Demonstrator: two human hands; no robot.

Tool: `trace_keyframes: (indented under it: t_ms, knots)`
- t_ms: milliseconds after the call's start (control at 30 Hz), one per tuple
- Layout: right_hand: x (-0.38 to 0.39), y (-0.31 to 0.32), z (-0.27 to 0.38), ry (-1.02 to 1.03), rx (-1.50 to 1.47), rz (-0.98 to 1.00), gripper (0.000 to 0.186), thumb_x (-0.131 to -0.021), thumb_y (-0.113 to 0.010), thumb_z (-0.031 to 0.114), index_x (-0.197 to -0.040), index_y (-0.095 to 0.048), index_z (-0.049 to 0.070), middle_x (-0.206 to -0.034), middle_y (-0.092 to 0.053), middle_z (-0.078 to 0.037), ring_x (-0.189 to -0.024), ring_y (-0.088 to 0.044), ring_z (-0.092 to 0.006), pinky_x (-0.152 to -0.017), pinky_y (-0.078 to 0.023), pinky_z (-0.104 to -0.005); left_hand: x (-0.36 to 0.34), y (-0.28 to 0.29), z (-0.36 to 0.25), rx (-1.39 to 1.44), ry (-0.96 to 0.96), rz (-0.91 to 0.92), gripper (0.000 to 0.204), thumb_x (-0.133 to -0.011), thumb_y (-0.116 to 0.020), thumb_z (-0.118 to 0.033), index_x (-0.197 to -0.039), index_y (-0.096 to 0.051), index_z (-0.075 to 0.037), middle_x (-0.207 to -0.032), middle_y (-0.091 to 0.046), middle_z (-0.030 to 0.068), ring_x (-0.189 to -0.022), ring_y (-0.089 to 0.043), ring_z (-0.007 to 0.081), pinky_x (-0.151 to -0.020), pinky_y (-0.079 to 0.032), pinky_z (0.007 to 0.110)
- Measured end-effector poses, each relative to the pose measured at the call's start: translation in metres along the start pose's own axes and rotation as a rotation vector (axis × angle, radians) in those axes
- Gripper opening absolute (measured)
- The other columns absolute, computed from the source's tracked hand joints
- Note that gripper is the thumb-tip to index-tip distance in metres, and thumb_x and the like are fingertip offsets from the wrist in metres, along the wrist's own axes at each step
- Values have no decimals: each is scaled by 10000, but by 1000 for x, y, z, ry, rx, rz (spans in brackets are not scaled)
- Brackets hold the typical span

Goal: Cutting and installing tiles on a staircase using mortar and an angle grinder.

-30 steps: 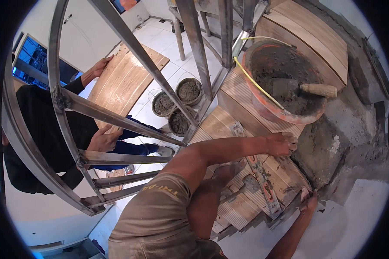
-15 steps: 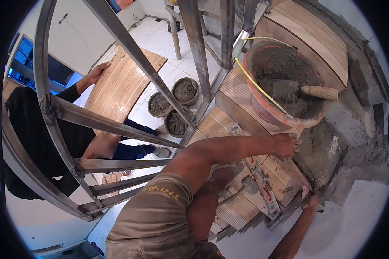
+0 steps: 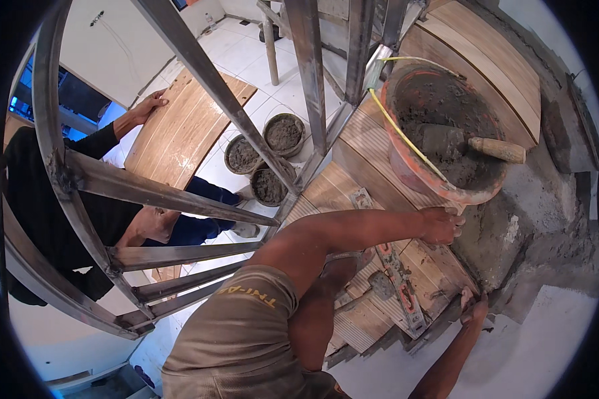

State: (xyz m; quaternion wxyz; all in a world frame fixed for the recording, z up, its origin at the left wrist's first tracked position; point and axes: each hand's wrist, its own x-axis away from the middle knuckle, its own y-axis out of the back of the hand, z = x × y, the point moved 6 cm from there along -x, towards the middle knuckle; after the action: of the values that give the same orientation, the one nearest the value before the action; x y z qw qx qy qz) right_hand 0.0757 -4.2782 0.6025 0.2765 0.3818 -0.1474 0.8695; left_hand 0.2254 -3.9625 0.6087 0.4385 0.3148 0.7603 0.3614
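My left hand (image 3: pixel 439 225) reaches across the stair to the far edge of a wood-look tile (image 3: pixel 432 269), its fingers curled at the edge beside the mortar bucket. Down at the tile's near right corner, my right hand (image 3: pixel 473 308) pinches the edge. To the right of the tile lies a bed of wet grey mortar (image 3: pixel 489 239) on the step. An orange bucket (image 3: pixel 412 169) of mortar stands just beyond my left hand; a trowel (image 3: pixel 496 149) with a wooden handle rests in it. A spirit level (image 3: pixel 400 286) lies over the lower treads, left of the tile.
A steel railing (image 3: pixel 173 193) runs along the left of the stairs. Beyond it a co-worker holds another wood-look tile (image 3: pixel 183 123). Several small mortar buckets (image 3: pixel 283 133) stand on the white floor below. More wood-look tile (image 3: pixel 482 60) covers the upper step.
The co-worker's tile and lower hand have shifted slightly left. My hands stay at the tile's edges, with hardly any movement. The whole view has shifted slightly.
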Motion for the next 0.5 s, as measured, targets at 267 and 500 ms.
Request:
trace_keyframes:
  t_ms: [267, 500]
  knots:
    - [8, 1, -1, 56, 52, -55, 533, -1072, -409, 499, -1282, -525, 23, -1115, -731, -179, -876, -724, -241, -602, -576, -273, -15, -5, -19, -1249, -182, -8, 156, -969, -561, -309, -1031, -636, -187, -1303, -547, 22, -1266, -483, 353, -1010, -439, 540]
    - [61, 4, 21, 621, 799, -315, 447, -1014, -615, 404, -1184, -620, -9, -1083, -726, -188, -915, -710, -305, -765, -581, -399, -12, -3, -12, -642, -142, -136, 139, -933, -606, -258, -974, -637, -129, -1215, -568, 39, -1178, -518, 339, -970, -461, 508]
